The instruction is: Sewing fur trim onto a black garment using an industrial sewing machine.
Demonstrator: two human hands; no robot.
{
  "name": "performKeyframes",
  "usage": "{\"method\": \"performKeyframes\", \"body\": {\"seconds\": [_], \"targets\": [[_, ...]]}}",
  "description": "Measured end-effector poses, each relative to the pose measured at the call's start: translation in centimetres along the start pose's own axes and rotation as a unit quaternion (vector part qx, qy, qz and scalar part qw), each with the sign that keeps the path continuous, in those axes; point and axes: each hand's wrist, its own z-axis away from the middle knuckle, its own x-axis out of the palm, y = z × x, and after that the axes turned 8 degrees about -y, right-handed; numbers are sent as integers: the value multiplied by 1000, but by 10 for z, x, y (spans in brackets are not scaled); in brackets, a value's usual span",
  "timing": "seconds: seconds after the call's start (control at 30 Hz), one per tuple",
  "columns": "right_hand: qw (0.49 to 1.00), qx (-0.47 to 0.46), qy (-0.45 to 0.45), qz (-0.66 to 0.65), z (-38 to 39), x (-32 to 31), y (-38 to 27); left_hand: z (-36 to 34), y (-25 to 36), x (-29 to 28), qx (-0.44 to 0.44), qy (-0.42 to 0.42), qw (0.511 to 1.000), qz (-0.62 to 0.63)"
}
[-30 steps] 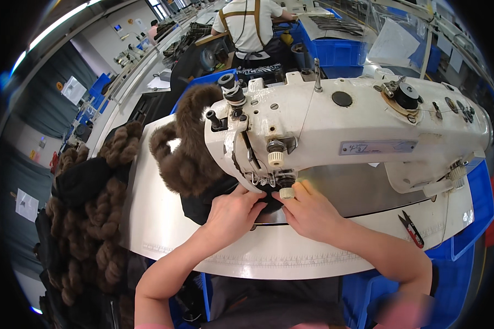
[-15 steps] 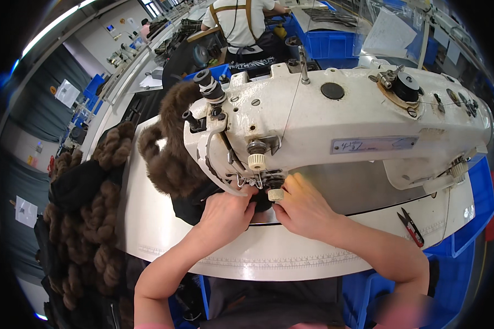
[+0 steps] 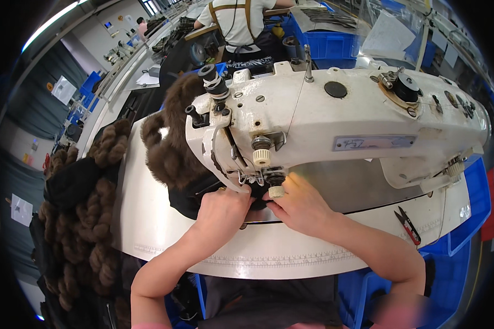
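Black fabric (image 3: 184, 202) lies on the white counter (image 3: 140, 227), partly under the head of the sewing machine (image 3: 318, 118). Brown fur (image 3: 173, 156) adjoins it on the far left side; whether the 2 are joined cannot be told.

Left hand (image 3: 223, 208): laid over the fabric, fingers bunched and bent toward the stitching area; pressing or pinching cannot be told, tips partly hidden. Right hand (image 3: 302, 204): just beside it, fingers curled, thumb at the fabric's near edge; fingertips partly hidden by the knob (image 3: 276, 191), so a pinch is not confirmed.

Step in hand (judgement): lining up or feeding the fabric at the stitching area. Needle not discernible; whether stitching is running cannot be told.

Next move (judgement): calls for steady guiding with 2 hands, layers flat, edge aligned, fingers clear of the needle, fur out of the seam line. Red-handled snips (image 3: 408, 226) lie within reach at right.
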Motion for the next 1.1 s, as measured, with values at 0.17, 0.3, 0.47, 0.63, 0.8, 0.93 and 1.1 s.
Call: {"method": "performKeyframes", "body": {"seconds": [0.17, 0.3, 0.47, 0.63, 0.8, 0.93, 1.1], "targets": [[997, -46, -33, -45, -1, 4, 4, -7, -4, -14, 42, -39, 989, 137], [996, -37, -57, -60, -2, 7, 1, -11, 13, -1, -28, 56, 973, 221], [998, -11, -40, -52, 9, 15, -9, -3, 5, 3, -57, 0, 969, 239], [998, -46, 12, -44, 10, 15, -13, 6, -7, -10, -4, -45, 956, 289], [988, -48, -6, -148, 15, 11, -17, 7, -1, -26, 12, -142, 951, 275], [973, -43, -61, -220, 24, 1, -22, 10, -7, -9, 24, -92, 965, 243], [997, -64, 27, -27, 24, -1, -1, 7, -4, -11, 3, -61, 974, 219]]}}
